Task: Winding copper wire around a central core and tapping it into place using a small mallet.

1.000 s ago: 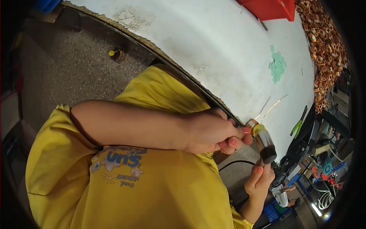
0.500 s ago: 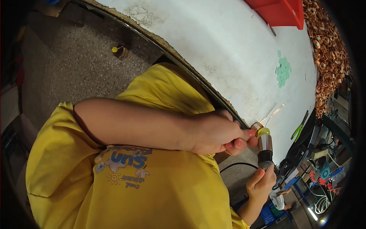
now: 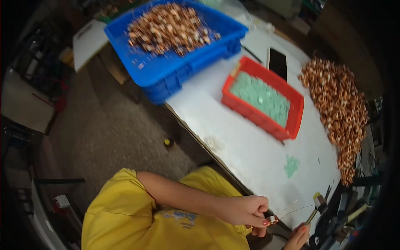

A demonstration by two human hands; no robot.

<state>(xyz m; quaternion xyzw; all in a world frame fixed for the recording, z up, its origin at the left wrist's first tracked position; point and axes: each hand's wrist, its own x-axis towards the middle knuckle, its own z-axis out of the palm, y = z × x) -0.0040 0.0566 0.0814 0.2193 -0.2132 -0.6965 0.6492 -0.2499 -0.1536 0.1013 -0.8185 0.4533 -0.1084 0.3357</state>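
Observation:
My left hand (image 3: 250, 212) pinches a small copper coil (image 3: 272, 219) between thumb and fingers at the table's near edge. Two thin wire ends stick out from the coil over the white tabletop. At the lower right, my right hand (image 3: 297, 237) has its fingertips on the narrow yellow-green end of what looks like a pair of tweezers (image 3: 311, 216). Dark prongs show beyond it. Just above lies a short cylindrical tool with a yellow end (image 3: 319, 201), apart from my fingers. The right hand is partly cut off by the lower edge.
A red bin (image 3: 260, 111) of pale green pieces stands mid-table, with a small green pile (image 3: 291, 166) nearer me. Copper coils (image 3: 337, 112) are heaped on the right. A blue crate (image 3: 156, 83) with more coils stands far left. A dark phone-like slab (image 3: 278, 62) lies behind the bin.
My right hand has let go of the cylindrical tool and moved onto the tweezers. The coil stays in my left hand. The view has swung, bringing in the blue crate and whole red bin.

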